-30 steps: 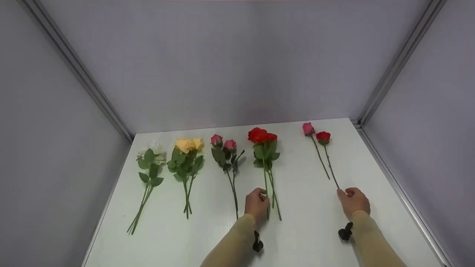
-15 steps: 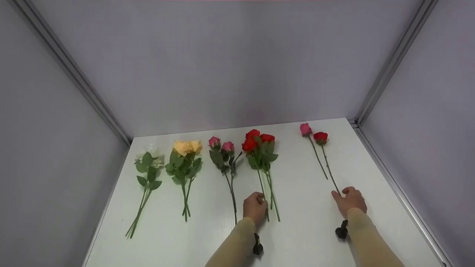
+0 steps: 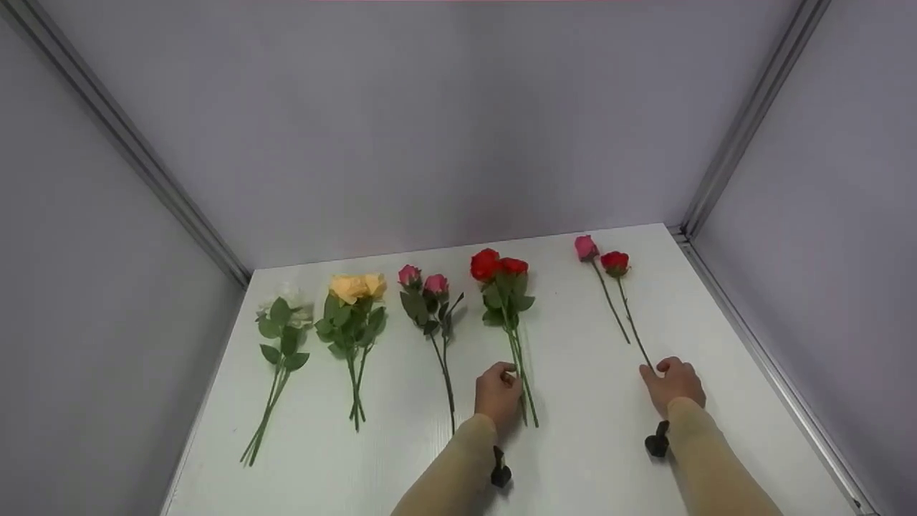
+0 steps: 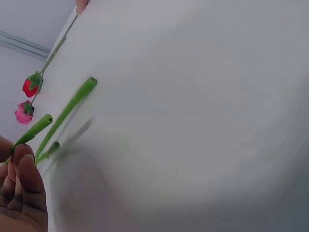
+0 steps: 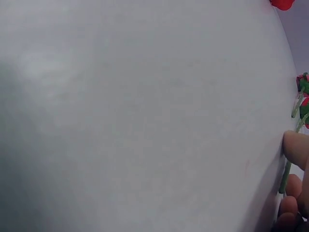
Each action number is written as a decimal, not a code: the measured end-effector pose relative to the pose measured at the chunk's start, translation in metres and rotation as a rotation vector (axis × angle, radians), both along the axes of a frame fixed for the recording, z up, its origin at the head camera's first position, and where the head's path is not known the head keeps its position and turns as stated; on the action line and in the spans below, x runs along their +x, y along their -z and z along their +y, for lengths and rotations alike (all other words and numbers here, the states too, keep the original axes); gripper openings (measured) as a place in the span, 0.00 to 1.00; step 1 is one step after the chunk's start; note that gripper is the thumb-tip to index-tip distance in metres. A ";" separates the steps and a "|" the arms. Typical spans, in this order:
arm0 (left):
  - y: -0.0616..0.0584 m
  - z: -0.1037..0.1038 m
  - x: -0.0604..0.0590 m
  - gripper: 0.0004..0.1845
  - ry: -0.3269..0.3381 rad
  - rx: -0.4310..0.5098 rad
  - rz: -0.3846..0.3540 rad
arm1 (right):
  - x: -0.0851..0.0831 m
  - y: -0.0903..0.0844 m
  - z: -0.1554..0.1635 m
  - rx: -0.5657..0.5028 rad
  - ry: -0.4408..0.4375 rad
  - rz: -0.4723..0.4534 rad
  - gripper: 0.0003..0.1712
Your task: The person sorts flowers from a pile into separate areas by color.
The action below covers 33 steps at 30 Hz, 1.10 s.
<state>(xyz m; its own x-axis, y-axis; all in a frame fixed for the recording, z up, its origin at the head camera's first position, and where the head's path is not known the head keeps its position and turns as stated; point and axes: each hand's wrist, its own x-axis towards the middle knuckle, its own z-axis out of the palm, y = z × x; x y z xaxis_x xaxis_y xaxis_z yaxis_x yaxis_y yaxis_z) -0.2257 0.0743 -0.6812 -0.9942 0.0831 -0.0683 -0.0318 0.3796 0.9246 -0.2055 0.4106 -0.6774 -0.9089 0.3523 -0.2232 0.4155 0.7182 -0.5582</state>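
My left hand [image 3: 498, 393] pinches a green stem [image 4: 36, 129] near its cut end, between thumb and fingertips. That stem belongs to the bunch of red roses [image 3: 486, 265], whose heads crowd together at the far end. Two other cut stem ends [image 4: 72, 108] lie just beyond my fingers in the left wrist view. On the right, my right hand [image 3: 672, 387] pinches the lower stem of a single red rose [image 3: 615, 263]; the stem's end [image 5: 285, 178] shows below the fingers. Beside this rose lies a pink rose [image 3: 586, 248] with a bare stem.
Left of the red bunch lie two dark pink roses [image 3: 435, 284], then a yellow rose bunch [image 3: 349, 288] and a white flower bunch [image 3: 290, 308]. All rest on the white table [image 3: 573, 451]. Panels stand behind and at both sides, with a metal frame rail [image 3: 759, 337] along the right.
The red rose in my left hand swung out to the left, then back right over its bunch, its stem now close along the others. My right hand has barely moved; the head view shifted slightly.
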 end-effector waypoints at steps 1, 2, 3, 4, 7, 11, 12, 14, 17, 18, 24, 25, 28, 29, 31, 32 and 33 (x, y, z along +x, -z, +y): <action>0.000 0.002 0.000 0.12 0.011 -0.006 -0.003 | 0.000 0.001 0.000 0.003 0.004 0.000 0.33; 0.001 0.004 0.000 0.11 0.021 -0.015 -0.004 | -0.001 0.002 0.001 0.004 0.007 0.001 0.33; 0.002 0.005 0.000 0.11 0.028 -0.029 -0.009 | -0.001 0.002 0.001 0.006 0.008 0.001 0.33; 0.004 0.005 0.001 0.11 0.030 -0.048 -0.014 | -0.002 0.003 0.000 0.006 0.008 0.001 0.33; 0.012 0.005 0.001 0.11 0.021 -0.103 -0.020 | -0.002 0.003 -0.002 0.009 0.008 -0.001 0.32; 0.018 0.004 0.001 0.12 0.011 -0.109 -0.029 | 0.000 0.000 -0.003 -0.002 0.006 0.004 0.31; 0.018 0.004 0.001 0.12 0.013 -0.105 -0.033 | 0.001 -0.001 -0.003 -0.007 0.005 0.008 0.31; 0.019 0.004 0.001 0.12 0.016 -0.107 -0.043 | 0.002 -0.002 -0.002 -0.012 0.009 0.013 0.29; 0.019 0.005 0.003 0.12 0.019 -0.100 -0.046 | 0.002 -0.003 -0.001 -0.018 0.014 0.021 0.26; 0.018 0.005 0.003 0.12 0.018 -0.095 -0.049 | 0.002 -0.003 0.000 -0.020 0.014 0.024 0.26; 0.018 0.005 0.005 0.11 0.006 -0.092 -0.019 | 0.002 -0.003 0.001 -0.015 -0.004 0.028 0.25; 0.018 0.005 0.005 0.11 0.002 -0.092 -0.013 | 0.001 -0.003 0.002 -0.011 -0.007 0.031 0.25; 0.018 0.004 0.006 0.10 -0.004 -0.082 -0.008 | 0.001 -0.001 0.002 -0.003 -0.012 0.042 0.24; 0.018 0.004 0.007 0.10 -0.005 -0.073 -0.017 | 0.001 -0.001 0.003 -0.004 -0.010 0.043 0.24; 0.017 0.003 0.008 0.10 -0.001 -0.051 -0.036 | 0.001 0.001 0.004 -0.005 -0.014 0.043 0.24; 0.016 0.003 0.009 0.10 0.003 -0.039 -0.047 | 0.001 0.001 0.005 -0.007 -0.016 0.039 0.25; 0.014 0.003 0.010 0.09 0.005 -0.031 -0.062 | 0.002 0.002 0.007 -0.018 -0.019 0.039 0.25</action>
